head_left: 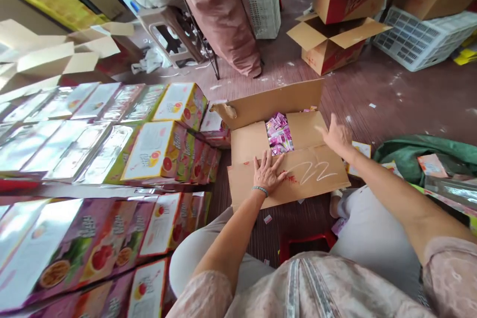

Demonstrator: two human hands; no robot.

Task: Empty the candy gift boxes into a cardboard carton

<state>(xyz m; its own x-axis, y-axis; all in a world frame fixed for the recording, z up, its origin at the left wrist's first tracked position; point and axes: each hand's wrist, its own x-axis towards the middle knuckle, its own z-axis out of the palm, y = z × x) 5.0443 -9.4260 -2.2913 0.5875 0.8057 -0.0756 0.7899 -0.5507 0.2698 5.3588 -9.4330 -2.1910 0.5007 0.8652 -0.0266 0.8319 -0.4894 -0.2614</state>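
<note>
A cardboard box point(249, 141) stands in front of my knees with its two side flaps folded inward. Purple packets point(279, 134) show in the gap between those flaps. The near flap point(316, 171), marked "22", slopes toward me, and the far flap stands raised. My left hand point(267, 174) lies with fingers spread on the near flap, holding nothing. Over the box's right edge, by the right side flap, is my right hand point(337, 134), empty, with thumb and fingers apart.
Stacked fruit-printed cartons point(149, 159) fill the left side. Open cardboard boxes point(328, 44) and a white crate point(421, 39) stand at the back right. A plastic stool point(167, 20) and a pinkish-brown covered bundle point(223, 20) are beyond the box. Green cloth point(402, 154) lies at right.
</note>
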